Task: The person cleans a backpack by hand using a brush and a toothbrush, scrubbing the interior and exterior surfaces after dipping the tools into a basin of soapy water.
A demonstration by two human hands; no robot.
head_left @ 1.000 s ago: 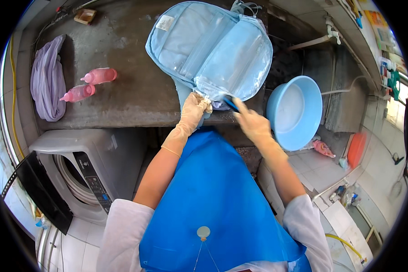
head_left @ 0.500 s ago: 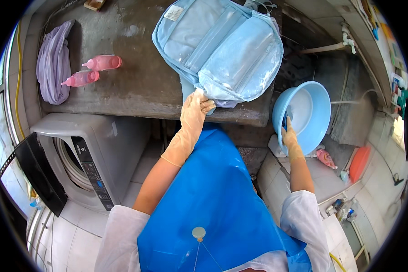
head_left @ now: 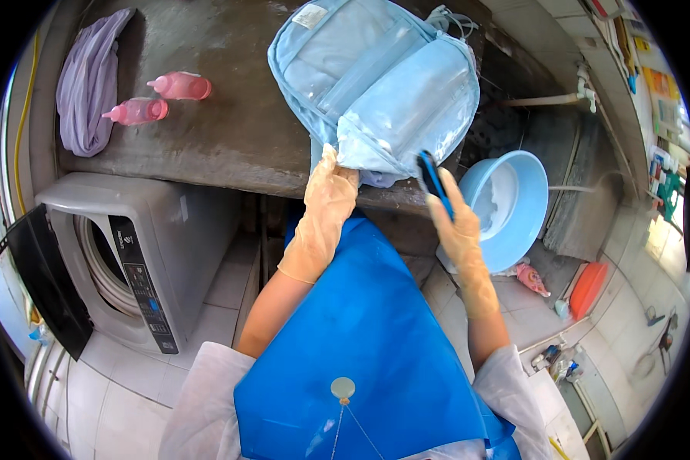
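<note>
Backpack, pale blue and soft, lies open-faced on the concrete table, its lower edge overhanging just past your left hand. From the head view, your gloved left fingers are pinched on that wet hem; your right hand has its fingers wrapped around a dark blue brush beside the bag. Expect limp, slippery, water-heavy fabric: grip seams or the padded rim, not the clear pocket. A blue basin sits just beyond your right fingers.

open: slab left of backpack | blocked: bottles, cloth far left; basin right
</note>
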